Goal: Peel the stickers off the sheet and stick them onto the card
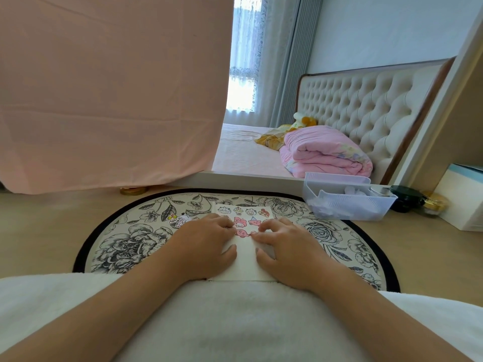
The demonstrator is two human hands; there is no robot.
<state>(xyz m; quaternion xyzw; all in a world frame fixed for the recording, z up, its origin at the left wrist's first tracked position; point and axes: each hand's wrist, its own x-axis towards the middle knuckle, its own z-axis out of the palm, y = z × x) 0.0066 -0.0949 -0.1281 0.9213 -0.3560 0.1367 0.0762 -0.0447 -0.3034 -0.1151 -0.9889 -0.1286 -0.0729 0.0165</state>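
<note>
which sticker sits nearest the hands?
The pink round sticker, lowest on the white sheet, between the left hand and right hand fingertips; the other stickers lie farther up.

Window [239,92]: daylight is coming through sheer curtains [248,43] ahead of me.
Wall [379,30]: pale, it is running behind a tufted cream headboard [366,105].
Bed [248,152]: it is carrying a folded pink quilt [324,152] and a plush toy [303,120].
Pink cloth [104,87]: it is hanging at my left, blocking the view.
Desk [39,226]: light wood is stretching out before me.

Black-and-white floral mat [125,239], white card [244,259]
</note>
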